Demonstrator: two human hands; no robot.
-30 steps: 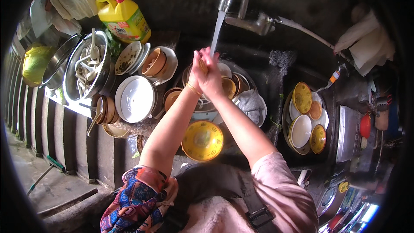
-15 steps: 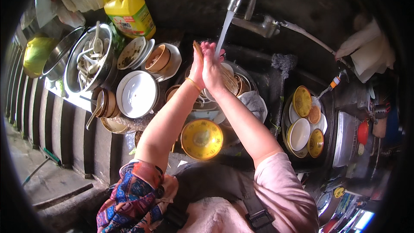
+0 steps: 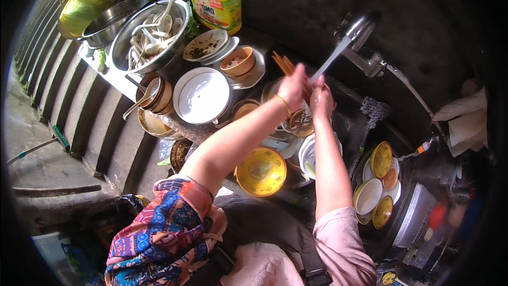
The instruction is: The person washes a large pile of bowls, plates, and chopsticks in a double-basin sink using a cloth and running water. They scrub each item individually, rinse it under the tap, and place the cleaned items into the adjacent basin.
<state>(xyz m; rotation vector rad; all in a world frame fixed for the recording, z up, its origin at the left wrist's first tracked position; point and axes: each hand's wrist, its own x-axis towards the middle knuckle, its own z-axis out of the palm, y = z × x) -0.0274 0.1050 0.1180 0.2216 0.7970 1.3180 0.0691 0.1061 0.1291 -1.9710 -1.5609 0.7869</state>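
A bundle of brown wooden chopsticks (image 3: pixel 283 63) slants between my hands over the crowded basin. My left hand (image 3: pixel 292 88) is closed around it, with the far ends sticking out beyond the fingers. Close beside it, my right hand (image 3: pixel 321 99) has its fingers curled at the lower part of the bundle, partly hiding it. Water from the metal tap (image 3: pixel 361 30) streams down onto my right hand. Below the hands sit stacked bowls and a brown bowl (image 3: pixel 301 123). A yellow patterned bowl (image 3: pixel 261 171) rests nearer to me, between my forearms.
At left stand a steel basin (image 3: pixel 119 53) of white spoons, white bowls (image 3: pixel 202 95) and stacked brown bowls (image 3: pixel 157 95). A yellow detergent jug (image 3: pixel 214 1) is behind them. On the right are more dishes (image 3: pixel 369 198) and a scouring pad (image 3: pixel 374 111).
The view has swung, so the scene sits farther right and tilts. My palms, pressed together before, are now offset, and the chopsticks show more clearly, sticking out past my left hand.
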